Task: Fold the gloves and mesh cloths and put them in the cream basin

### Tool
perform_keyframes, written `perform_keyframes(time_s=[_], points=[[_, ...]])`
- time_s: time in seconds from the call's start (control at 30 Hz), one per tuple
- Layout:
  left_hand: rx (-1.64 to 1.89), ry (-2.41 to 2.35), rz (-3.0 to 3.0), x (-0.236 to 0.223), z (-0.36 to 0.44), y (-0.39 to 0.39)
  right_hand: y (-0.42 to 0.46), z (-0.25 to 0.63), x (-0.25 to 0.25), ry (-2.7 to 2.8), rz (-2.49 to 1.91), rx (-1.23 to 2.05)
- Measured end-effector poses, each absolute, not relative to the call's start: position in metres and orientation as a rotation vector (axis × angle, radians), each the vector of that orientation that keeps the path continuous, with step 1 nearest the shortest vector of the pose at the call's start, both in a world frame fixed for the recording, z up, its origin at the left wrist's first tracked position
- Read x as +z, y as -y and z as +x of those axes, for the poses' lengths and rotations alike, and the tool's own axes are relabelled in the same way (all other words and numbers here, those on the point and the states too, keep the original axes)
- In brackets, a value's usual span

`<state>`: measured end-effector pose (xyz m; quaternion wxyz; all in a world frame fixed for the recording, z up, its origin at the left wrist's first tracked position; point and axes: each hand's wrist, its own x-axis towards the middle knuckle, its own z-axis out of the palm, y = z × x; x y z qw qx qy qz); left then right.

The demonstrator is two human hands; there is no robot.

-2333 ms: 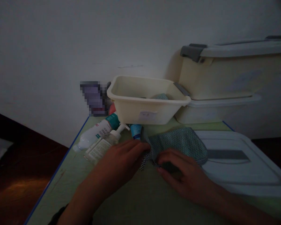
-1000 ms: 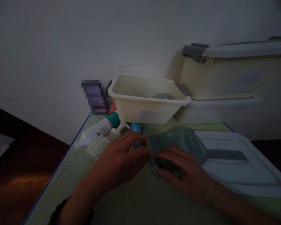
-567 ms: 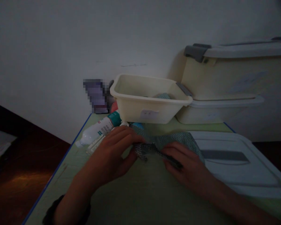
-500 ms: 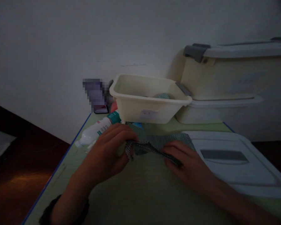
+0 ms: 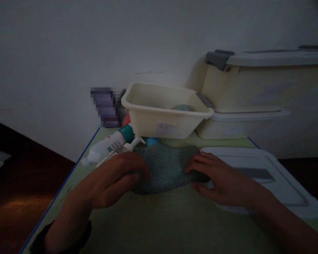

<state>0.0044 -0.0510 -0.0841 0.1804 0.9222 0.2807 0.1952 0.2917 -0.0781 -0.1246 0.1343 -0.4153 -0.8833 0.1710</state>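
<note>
Mesh cloth (image 5: 166,168) lies flat on the tabletop (image 5: 159,225), long axis side to side, straight ahead between my hands. My left hand (image 5: 113,180) presses its left end, fingers curled over the edge; my right hand (image 5: 222,180) pins its right end, fingers spread flat. Both touch it, equally near. Behind the cloth, open cream tub (image 5: 164,113) holds another bundled cloth; bottles (image 5: 111,146) lie behind-left. Flat lid (image 5: 278,180) lies right of the cloth. Lidded stacked bins (image 5: 254,95) behind-right, contents hidden.

Two bare hands, forearms uncovered; dark cuff or band at L wrist (image 5: 42,240).
</note>
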Motion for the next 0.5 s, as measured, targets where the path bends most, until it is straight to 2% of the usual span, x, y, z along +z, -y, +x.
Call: perform_keyframes(time_s=[0.1, 0.37, 0.5], points=[[0.517, -0.798, 2.622, -0.088, 0.013, 0.051, 0.078, 0.291, -0.123, 2.527, -1.205, 0.514], [0.469, -1.038, 2.729, -0.11, 0.034, 0.05, 0.06, 0.3, -0.155, 2.239, -1.522, -0.03], [0.365, -1.061, 2.756, -0.116, 0.037, 0.052, 0.054, 0.304, -0.163, 2.175, -1.631, -0.159]])
